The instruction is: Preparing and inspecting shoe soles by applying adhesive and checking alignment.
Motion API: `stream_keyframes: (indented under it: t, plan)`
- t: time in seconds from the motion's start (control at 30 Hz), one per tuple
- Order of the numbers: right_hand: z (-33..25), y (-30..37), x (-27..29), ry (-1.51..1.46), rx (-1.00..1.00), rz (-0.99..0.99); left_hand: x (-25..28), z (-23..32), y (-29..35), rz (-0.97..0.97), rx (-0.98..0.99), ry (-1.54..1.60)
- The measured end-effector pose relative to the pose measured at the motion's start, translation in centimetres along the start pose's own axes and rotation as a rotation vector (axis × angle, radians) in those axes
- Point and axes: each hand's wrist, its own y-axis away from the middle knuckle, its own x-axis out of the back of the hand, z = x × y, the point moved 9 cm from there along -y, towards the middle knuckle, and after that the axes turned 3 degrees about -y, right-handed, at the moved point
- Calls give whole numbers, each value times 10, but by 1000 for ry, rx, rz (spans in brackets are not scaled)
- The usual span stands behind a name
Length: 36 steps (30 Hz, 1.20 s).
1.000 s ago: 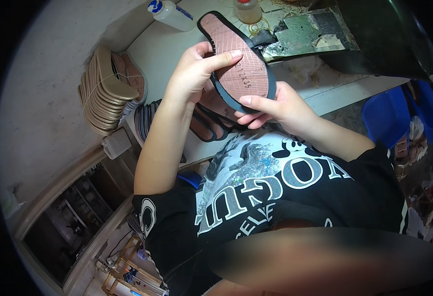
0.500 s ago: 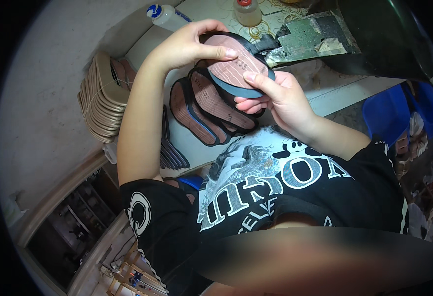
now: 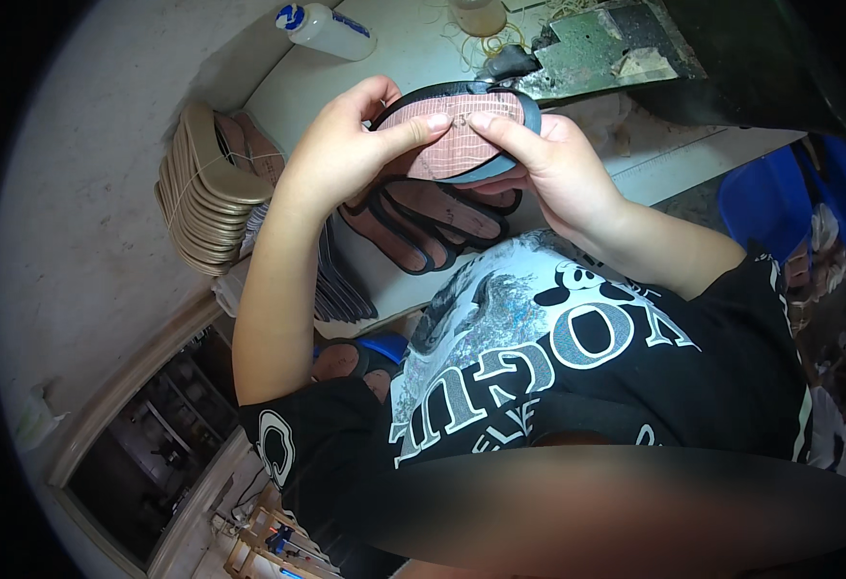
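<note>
Taking twelve o'clock as the top of our view, we begin at ten, where a tied stack of tan soles [image 3: 206,193] stands. At eleven, a translucent bottle [image 3: 331,34] with a blue and white cap lies tilted on the bench [image 3: 288,101]; we cannot tell how full it is. Our left hand [image 3: 351,145] grips the near-left end of a dark-edged pink sole [image 3: 452,150], which is held up at twelve o'clock, above some loose pink soles [image 3: 442,212]. We judge the step in hand to be pressing or flexing that sole (the two thumbs almost meet on its face), and the next move calls for even pressure from both sides. Also at twelve, a jar [image 3: 479,14], cut off by the upper edge, contains yellowish liquid. Our right hand [image 3: 563,154] clasps the sole's right end, thumb on top, fingers underneath. Toward half past two sits a blue bin [image 3: 765,203], its contents unclear to us.
</note>
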Motion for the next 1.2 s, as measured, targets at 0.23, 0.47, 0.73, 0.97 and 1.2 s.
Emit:
stream_keyframes:
  t: [0.23,0.47,0.73,0.97,1.2]
  plan:
    - [5,3,-8,82,-40,-12,7,0,-1,22,-74,11]
    - [1,-1,-5,21,44,-60,6,1,-4,28,-95,8]
    - [5,-4,-10,34,69,17,13,-10,-16,-57,-32,-13]
    - [2,-4,-6,61,73,-23,13,-7,-18,-18,-72,-71]
    - [8,-3,-12,-118,16,14,19,5,-22,-68,-89,-74]
